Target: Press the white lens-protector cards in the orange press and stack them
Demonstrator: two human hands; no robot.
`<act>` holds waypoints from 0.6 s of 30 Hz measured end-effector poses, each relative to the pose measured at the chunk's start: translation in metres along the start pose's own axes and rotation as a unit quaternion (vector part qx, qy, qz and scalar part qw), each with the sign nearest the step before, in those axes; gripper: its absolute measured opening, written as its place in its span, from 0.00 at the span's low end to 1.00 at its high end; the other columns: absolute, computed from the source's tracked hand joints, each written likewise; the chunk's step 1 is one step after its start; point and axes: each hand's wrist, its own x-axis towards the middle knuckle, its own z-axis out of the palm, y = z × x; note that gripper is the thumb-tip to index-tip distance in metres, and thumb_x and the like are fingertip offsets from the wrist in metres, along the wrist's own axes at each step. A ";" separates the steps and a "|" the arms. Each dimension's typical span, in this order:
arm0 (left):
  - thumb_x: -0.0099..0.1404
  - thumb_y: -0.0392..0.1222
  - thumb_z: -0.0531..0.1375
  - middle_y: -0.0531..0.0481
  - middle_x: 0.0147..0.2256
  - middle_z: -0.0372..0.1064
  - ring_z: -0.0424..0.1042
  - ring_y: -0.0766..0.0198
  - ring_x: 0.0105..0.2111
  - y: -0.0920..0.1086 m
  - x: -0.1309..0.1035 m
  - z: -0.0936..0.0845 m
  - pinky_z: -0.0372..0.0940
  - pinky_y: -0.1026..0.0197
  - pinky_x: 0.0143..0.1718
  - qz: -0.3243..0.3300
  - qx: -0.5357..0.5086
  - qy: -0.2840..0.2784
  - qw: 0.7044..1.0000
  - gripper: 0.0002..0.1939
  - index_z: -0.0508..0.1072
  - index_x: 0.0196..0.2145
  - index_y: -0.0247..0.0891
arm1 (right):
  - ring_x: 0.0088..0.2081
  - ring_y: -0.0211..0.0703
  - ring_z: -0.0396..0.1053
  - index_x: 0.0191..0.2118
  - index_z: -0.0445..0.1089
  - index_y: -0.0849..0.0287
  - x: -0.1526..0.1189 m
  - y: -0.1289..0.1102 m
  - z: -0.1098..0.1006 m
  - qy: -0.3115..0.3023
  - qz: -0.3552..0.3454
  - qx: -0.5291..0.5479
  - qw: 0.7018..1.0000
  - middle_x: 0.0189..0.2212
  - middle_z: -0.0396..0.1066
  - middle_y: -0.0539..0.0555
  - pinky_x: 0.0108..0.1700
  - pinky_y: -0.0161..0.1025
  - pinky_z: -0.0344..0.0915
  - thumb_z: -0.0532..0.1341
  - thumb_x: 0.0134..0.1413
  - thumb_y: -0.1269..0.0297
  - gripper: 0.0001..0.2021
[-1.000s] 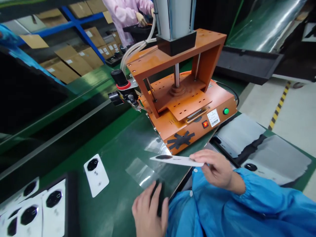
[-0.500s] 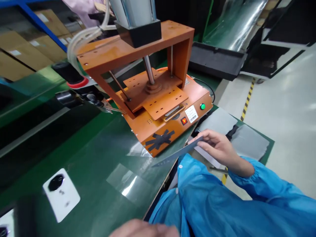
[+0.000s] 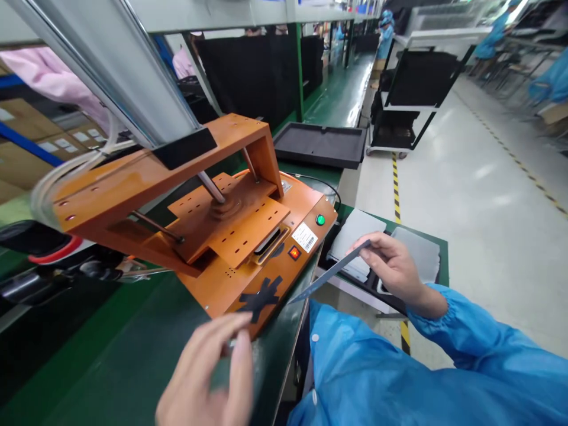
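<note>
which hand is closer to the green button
Right. The right hand, holding a thin panel, is right of and below the green button; the left hand is farther off, lower left.

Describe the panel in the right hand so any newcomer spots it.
Start at the orange machine. By its front edge, the right hand pinches a thin, slanting grey panel. Unlike the pale sheets lying flat beyond, it's held aloft.

Left hand (image 3: 206, 376): blurred, cut off by the bottom edge; cannot tell whether it pinches anything. Panel (image 3: 331, 274): nearly edge-on, one end partly covered by the right hand (image 3: 394, 269). Cylinder (image 3: 151, 77): top cut off by upper edge. Hoses (image 3: 48, 192): blurred. Label (image 3: 304, 236): print too small to read. Pink sleeve (image 3: 55, 77): partly hidden behind the cylinder.
</note>
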 end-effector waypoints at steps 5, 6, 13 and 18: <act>0.70 0.55 0.53 0.39 0.43 0.73 0.70 0.47 0.46 -0.026 0.058 0.047 0.64 0.44 0.52 -0.086 0.119 -0.028 0.989 0.22 0.78 0.46 0.38 | 0.38 0.44 0.76 0.42 0.74 0.54 -0.006 0.007 -0.005 0.119 -0.032 -0.041 0.992 0.35 0.76 0.53 0.42 0.41 0.75 0.64 0.63 0.61 0.05; 0.69 0.56 0.54 0.37 0.44 0.73 0.69 0.43 0.48 -0.028 0.068 0.053 0.62 0.40 0.54 -0.117 0.108 -0.024 0.987 0.22 0.78 0.44 0.36 | 0.38 0.44 0.77 0.43 0.74 0.54 -0.007 0.009 -0.005 0.133 -0.040 -0.047 0.989 0.36 0.77 0.53 0.43 0.42 0.75 0.65 0.63 0.62 0.05; 0.60 0.52 0.64 0.44 0.39 0.74 0.75 0.54 0.40 -0.015 0.117 0.088 0.66 0.56 0.36 -0.294 -0.270 0.062 0.915 0.22 0.71 0.48 0.39 | 0.44 0.49 0.79 0.46 0.76 0.51 -0.006 0.018 0.002 0.152 -0.181 -0.090 0.967 0.40 0.81 0.55 0.47 0.50 0.77 0.65 0.61 0.69 0.09; 0.55 0.50 0.63 0.54 0.27 0.66 0.65 0.71 0.23 -0.001 0.142 0.104 0.49 0.68 0.20 -0.320 -0.411 0.094 0.848 0.17 0.68 0.38 0.37 | 0.46 0.51 0.79 0.49 0.75 0.49 0.006 0.031 0.011 0.152 -0.267 -0.147 0.940 0.43 0.81 0.55 0.46 0.52 0.76 0.63 0.60 0.73 0.14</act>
